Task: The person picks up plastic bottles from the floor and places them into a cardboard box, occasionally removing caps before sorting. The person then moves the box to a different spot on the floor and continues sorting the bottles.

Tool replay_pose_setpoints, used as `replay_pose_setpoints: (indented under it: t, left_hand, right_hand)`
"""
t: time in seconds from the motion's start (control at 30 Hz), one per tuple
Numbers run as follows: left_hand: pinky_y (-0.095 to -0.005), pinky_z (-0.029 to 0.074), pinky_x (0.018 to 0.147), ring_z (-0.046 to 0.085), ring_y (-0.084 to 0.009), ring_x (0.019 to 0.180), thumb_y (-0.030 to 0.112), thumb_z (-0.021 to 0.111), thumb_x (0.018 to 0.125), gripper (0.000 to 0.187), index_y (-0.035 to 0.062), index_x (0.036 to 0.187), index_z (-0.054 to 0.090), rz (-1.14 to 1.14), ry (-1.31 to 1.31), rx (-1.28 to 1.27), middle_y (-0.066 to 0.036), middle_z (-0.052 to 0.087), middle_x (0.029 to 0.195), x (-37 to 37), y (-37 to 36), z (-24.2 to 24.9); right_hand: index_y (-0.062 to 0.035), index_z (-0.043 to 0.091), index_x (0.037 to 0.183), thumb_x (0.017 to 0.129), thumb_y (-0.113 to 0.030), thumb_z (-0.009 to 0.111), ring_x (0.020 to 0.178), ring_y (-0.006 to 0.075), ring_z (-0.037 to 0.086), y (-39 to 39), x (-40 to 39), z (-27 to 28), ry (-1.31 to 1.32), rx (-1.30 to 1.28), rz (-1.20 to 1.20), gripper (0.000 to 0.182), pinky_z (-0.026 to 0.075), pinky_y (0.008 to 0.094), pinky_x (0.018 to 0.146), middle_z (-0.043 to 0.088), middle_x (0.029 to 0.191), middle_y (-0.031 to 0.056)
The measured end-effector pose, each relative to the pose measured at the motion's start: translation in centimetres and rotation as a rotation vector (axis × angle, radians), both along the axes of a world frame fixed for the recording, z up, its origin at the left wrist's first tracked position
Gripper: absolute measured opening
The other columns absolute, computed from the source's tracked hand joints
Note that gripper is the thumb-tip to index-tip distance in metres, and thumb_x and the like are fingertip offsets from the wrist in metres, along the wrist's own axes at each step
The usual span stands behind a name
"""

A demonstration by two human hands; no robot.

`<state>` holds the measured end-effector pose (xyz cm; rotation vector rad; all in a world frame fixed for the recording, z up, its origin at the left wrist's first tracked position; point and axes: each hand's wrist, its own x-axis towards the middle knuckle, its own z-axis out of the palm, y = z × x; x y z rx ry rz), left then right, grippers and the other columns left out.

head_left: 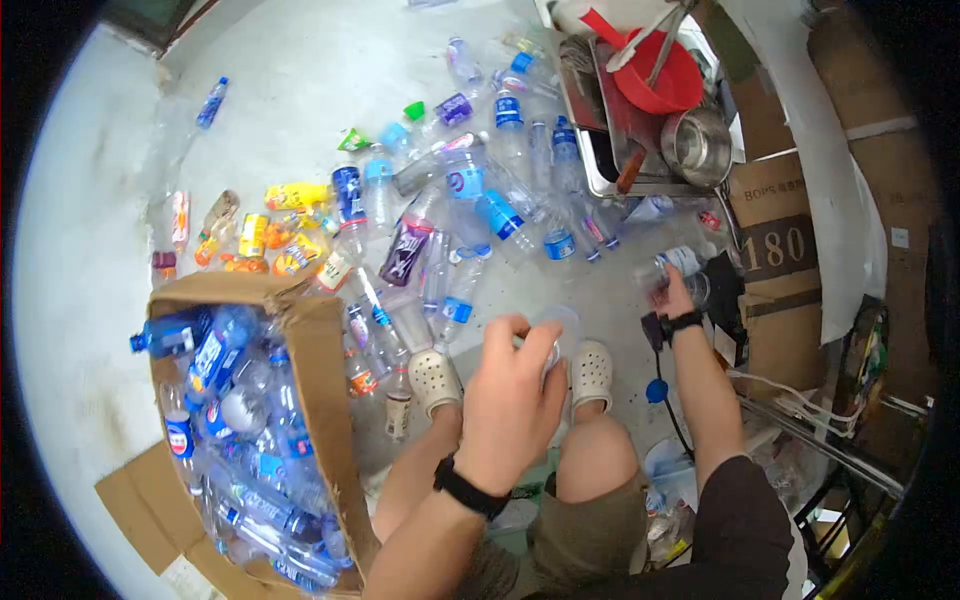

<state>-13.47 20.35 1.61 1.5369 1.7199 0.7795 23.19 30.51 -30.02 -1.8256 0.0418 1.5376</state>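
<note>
My left hand (515,385) is raised above the floor between my feet, its fingers curled closed. A bit of something whitish shows between the fingers, and a clear round edge appears just past them; I cannot make out what it is. Off to the right, my right hand (677,292) grips a clear plastic bottle (683,262) with a pale label, slightly blurred. Ahead of both hands, many empty plastic bottles lie on the floor, among them a purple-labelled one (408,245) and a blue-labelled one (505,218).
At the left stands a cardboard box (320,370) filled with blue-labelled bottles. Yellow and orange bottles (296,196) lie beyond it. A metal tray (600,180) at the upper right carries a red dipper (660,75) and a steel pot (697,147). Cardboard boxes (775,245) line the right side.
</note>
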Motion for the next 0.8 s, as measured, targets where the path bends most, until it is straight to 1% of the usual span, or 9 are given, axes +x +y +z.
replay_pose_setpoints:
  t: [0.07,0.2,0.27,0.37,0.4,0.47,0.53,0.73,0.8]
  left_hand:
    - [-0.0360,0.047,0.064,0.055,-0.0307,0.083,0.001,0.065,0.072,0.033,0.0056,0.103,0.057,0.044,-0.044,0.056,-0.016,0.051,0.099,-0.6,-0.1,-0.4]
    - [-0.0353,0.048,0.067,0.055,-0.0303,0.089,0.001,0.065,0.071,0.033,0.0043,0.102,0.057,0.198,-0.151,0.246,-0.015,0.052,0.099,-2.3,-1.5,-1.9]
    - [-0.0334,0.048,0.070,0.055,-0.0298,0.090,0.002,0.066,0.071,0.034,0.0047,0.103,0.057,0.345,-0.298,0.232,-0.014,0.054,0.097,-3.4,-3.3,-0.1]
    - [-0.0312,0.048,0.073,0.055,-0.0271,0.090,0.003,0.066,0.071,0.035,0.0054,0.105,0.057,0.505,-0.200,0.433,-0.012,0.056,0.097,-7.5,-7.3,1.3]
    - [-0.0281,0.048,0.070,0.057,-0.0190,0.084,0.002,0.066,0.073,0.034,0.0052,0.105,0.057,0.561,-0.233,0.386,-0.008,0.058,0.097,-9.7,-9.6,2.5]
    - [-0.0242,0.048,0.064,0.057,-0.0086,0.074,0.000,0.063,0.079,0.034,0.0036,0.111,0.053,0.660,-0.555,0.363,-0.004,0.058,0.100,-14.5,-14.9,3.1]
    - [-0.0257,0.050,0.066,0.059,-0.0118,0.078,0.001,0.062,0.081,0.034,0.0042,0.113,0.052,0.827,-0.687,0.356,-0.005,0.058,0.102,-18.5,-21.3,5.4]
    - [-0.0296,0.048,0.070,0.057,-0.0179,0.080,-0.001,0.061,0.080,0.026,0.0023,0.103,0.050,1.207,-0.521,0.480,-0.009,0.050,0.104,-21.2,-36.7,-0.6]
    - [-0.0362,0.043,0.081,0.053,-0.0264,0.091,0.000,0.062,0.076,0.029,0.0009,0.101,0.048,1.152,0.150,0.330,-0.013,0.050,0.099,-20.3,-38.1,-2.1]
  right_hand:
    - [-0.0143,0.056,0.085,0.083,-0.038,0.064,0.068,0.0142,0.052,-2.8,-0.8,3.8,0.133,0.112,0.006,0.026,0.046,0.0342,0.057,0.052,0.075,-0.0002]
    - [-0.0112,0.059,0.107,0.090,-0.029,0.057,0.093,0.0187,0.061,-8.9,2.5,8.6,0.625,0.428,0.092,0.025,0.051,0.0349,0.080,0.065,0.105,0.0058]
    - [-0.0104,0.058,0.114,0.090,-0.029,0.056,0.101,0.0230,0.059,-10.0,1.2,13.1,0.489,0.477,0.052,0.030,0.047,0.0385,0.089,0.063,0.111,0.0073]
    - [-0.0113,0.056,0.117,0.089,-0.031,0.056,0.107,0.0246,0.056,-12.6,-2.7,20.0,0.646,0.623,0.173,0.034,0.044,0.0420,0.094,0.060,0.117,0.0071]
    - [-0.0118,0.054,0.120,0.089,-0.031,0.056,0.109,0.0247,0.054,-13.7,-3.9,21.5,0.605,0.664,0.164,0.036,0.043,0.0435,0.095,0.059,0.119,0.0067]
    - [-0.0124,0.052,0.123,0.089,-0.032,0.056,0.111,0.0247,0.053,-16.1,-6.6,25.1,0.566,0.727,0.166,0.039,0.042,0.0450,0.096,0.057,0.122,0.0062]
    - [-0.0133,0.049,0.126,0.089,-0.033,0.056,0.113,0.0239,0.051,-18.6,-10.6,29.0,0.587,0.767,0.170,0.042,0.042,0.0450,0.095,0.055,0.124,0.0058]
    - [-0.0086,0.048,0.126,0.089,-0.031,0.056,0.116,0.0238,0.050,-23.6,-16.1,33.1,0.852,0.750,0.252,0.044,0.037,0.0421,0.102,0.054,0.125,0.0073]
    - [-0.0076,0.049,0.123,0.089,-0.030,0.056,0.112,0.0231,0.052,-25.9,-19.7,36.2,0.760,0.781,0.378,0.042,0.041,0.0405,0.097,0.056,0.121,0.0089]
